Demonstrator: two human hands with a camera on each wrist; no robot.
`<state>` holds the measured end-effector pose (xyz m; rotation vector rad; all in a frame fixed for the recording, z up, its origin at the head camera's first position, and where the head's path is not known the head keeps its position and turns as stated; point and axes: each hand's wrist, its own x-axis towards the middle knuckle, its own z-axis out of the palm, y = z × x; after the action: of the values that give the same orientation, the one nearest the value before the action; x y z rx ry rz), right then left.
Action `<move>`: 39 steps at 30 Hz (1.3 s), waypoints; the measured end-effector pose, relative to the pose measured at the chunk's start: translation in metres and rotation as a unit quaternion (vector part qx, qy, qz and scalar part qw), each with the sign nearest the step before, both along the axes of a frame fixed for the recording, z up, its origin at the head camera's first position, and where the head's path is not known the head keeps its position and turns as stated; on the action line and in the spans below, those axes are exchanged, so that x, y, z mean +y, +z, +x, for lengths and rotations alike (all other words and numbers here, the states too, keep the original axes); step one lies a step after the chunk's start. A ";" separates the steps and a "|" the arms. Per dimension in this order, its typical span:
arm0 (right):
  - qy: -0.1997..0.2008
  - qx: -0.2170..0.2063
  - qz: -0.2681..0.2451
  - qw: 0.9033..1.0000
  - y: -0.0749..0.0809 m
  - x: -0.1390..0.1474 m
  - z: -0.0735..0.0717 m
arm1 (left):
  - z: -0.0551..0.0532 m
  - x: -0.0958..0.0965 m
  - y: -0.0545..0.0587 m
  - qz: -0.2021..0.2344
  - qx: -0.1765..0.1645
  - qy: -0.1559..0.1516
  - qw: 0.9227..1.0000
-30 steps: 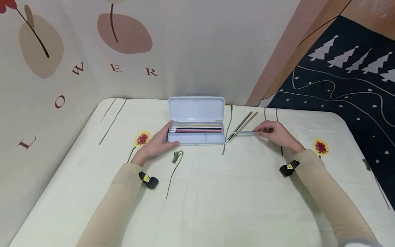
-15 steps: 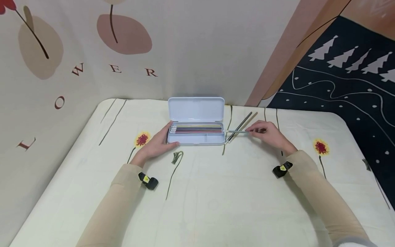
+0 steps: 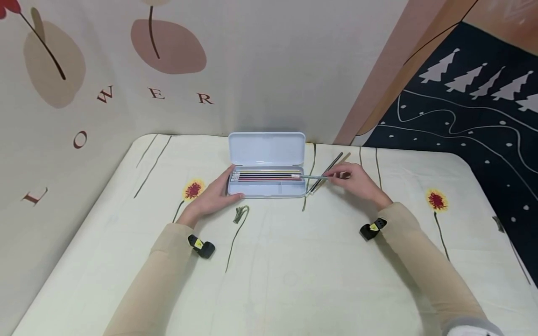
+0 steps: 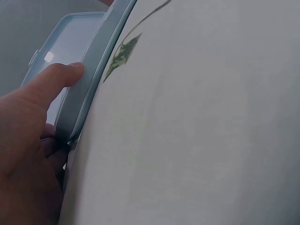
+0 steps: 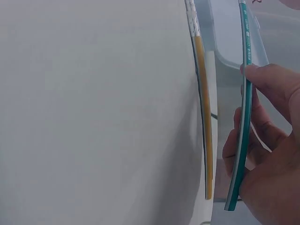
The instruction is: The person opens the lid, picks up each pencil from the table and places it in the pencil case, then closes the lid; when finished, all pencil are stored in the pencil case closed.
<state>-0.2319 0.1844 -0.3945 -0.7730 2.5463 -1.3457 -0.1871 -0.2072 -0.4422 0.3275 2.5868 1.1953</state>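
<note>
An open pale-blue pencil case (image 3: 257, 188) stands on the table, lid raised behind it. My left hand (image 3: 214, 195) grips its left end; in the left wrist view the thumb (image 4: 65, 75) presses the front wall and the fingers curl beneath. Several pencils (image 3: 266, 176) lie side by side in the long rear compartment. Between thumb and fingertips my right hand (image 3: 355, 181) pinches a teal pencil (image 5: 244, 108), its white-tipped end reaching over the case's right part. Just right of the case, a dark pencil (image 3: 329, 169) and a yellow-brown pencil (image 5: 205, 98) lie slanted, close together.
A cream cloth (image 3: 290, 261) printed with flowers and stems covers the table. Behind the case rises a pale wall hanging (image 3: 269, 70) with letters. A dark cloth with white trees (image 3: 475, 116) hangs at the right.
My right hand has moved left with the teal pencil, bringing its tip from beside the slanted pencils to over the case's right end. The left hand and the case stay put.
</note>
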 end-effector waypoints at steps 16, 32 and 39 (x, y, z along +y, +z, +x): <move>0.010 -0.008 -0.030 0.999 0.007 -0.036 -0.003 | 0.001 -0.001 -0.001 0.008 0.007 -0.006 1.000; 0.037 0.014 -0.036 0.999 -0.029 -0.065 -0.019 | 0.000 -0.001 -0.001 0.009 0.011 -0.007 1.000; 0.043 0.033 -0.022 0.998 -0.028 -0.081 -0.019 | -0.001 -0.001 -0.002 0.006 0.010 -0.005 1.000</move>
<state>-0.2513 0.1033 -0.4226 -0.9388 2.5085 -1.3768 -0.1876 -0.2079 -0.4439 0.3571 2.5932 1.2091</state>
